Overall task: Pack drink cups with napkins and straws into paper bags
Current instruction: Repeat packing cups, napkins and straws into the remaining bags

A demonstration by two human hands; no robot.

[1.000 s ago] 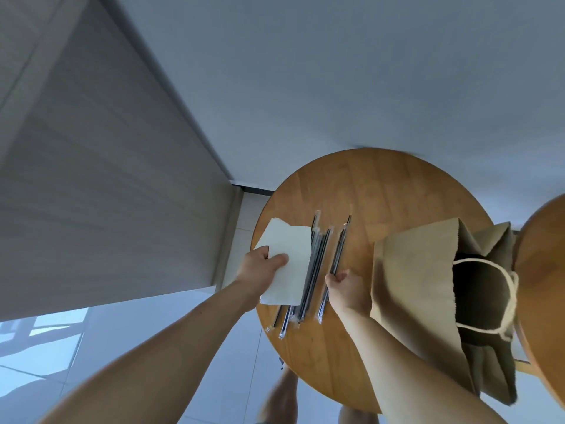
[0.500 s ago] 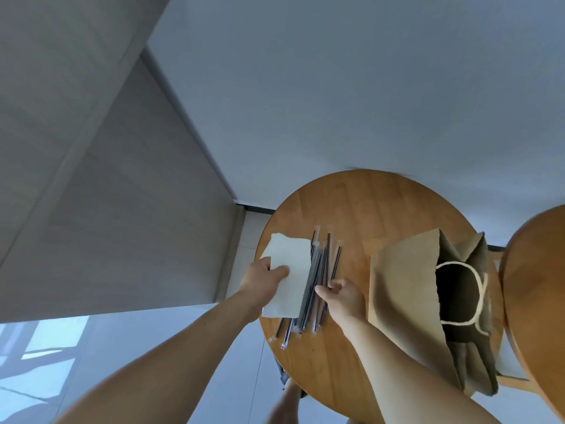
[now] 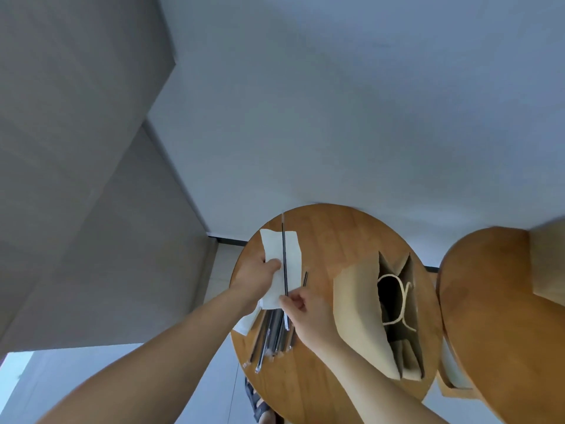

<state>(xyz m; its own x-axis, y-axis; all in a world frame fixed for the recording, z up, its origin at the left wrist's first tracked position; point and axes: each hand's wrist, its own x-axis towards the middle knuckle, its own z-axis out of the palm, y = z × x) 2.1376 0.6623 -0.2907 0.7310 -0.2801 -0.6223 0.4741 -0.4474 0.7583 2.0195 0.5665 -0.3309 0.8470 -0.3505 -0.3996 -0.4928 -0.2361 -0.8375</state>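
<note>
No readable text, labels, brands or numbers anywhere.

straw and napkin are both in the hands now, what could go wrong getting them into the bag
1. The right hand pinches only the straw's lower end, so it could swing or slip.
2. The paper bag stands free beside the hands; a bump could tip it.
3. The loose straws lie near the table edge and might roll off.

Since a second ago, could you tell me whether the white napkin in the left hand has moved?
Yes. The napkin was level with the straw pile on the round table; the left hand now holds it beyond the pile, toward the table's far edge.
</note>
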